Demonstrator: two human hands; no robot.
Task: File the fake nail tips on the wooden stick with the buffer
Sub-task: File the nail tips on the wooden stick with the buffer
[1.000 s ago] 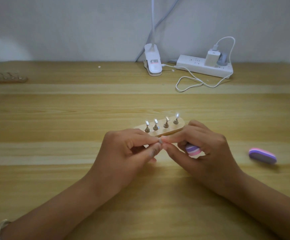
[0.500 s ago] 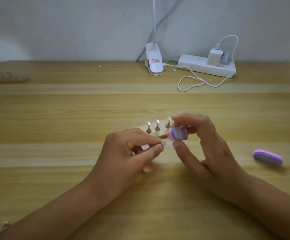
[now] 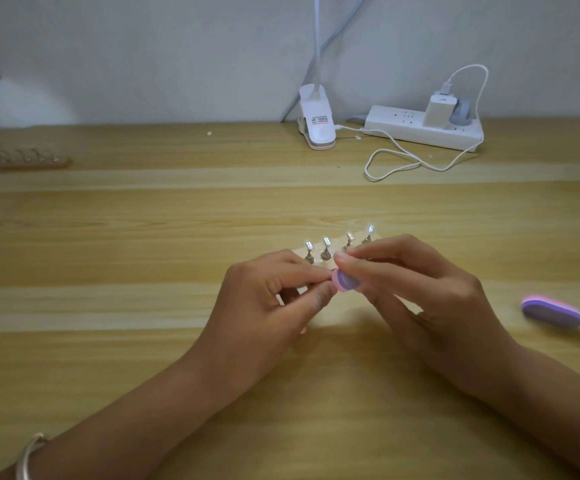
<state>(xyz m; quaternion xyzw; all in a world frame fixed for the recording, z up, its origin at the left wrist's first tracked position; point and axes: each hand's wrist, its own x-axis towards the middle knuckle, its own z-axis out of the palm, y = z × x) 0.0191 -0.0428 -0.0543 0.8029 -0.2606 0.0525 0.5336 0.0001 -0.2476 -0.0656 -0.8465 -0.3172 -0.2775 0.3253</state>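
1. You are bringing the buffer (image 3: 345, 281) into contact. A second ago it was tucked inside your right hand (image 3: 430, 296). Half a second ago you were holding it raised just in front of the wooden stick (image 3: 299, 253). Now it is touching the fingertips of your left hand (image 3: 264, 303).
2. Your right fingers (image 3: 378, 268) are gripping the buffer, curled round it, and its rounded end is facing you.
3. Your left fingers (image 3: 302, 270) are pinching a small piece just in front of the stick. The buffer is hiding it, so I cannot tell whether it is a nail tip.
4. Four nail tips (image 3: 326, 241) are standing upright on the stick, which is lying on the worktop (image 3: 143, 237) just behind both hands. Neither hand seems to be touching them.
5. I am reading this as the filing stroke just beginning, with most of the task still lying ahead of you.
6. A second buffer (image 3: 551, 310) is lying on the worktop well to the right of the stick.
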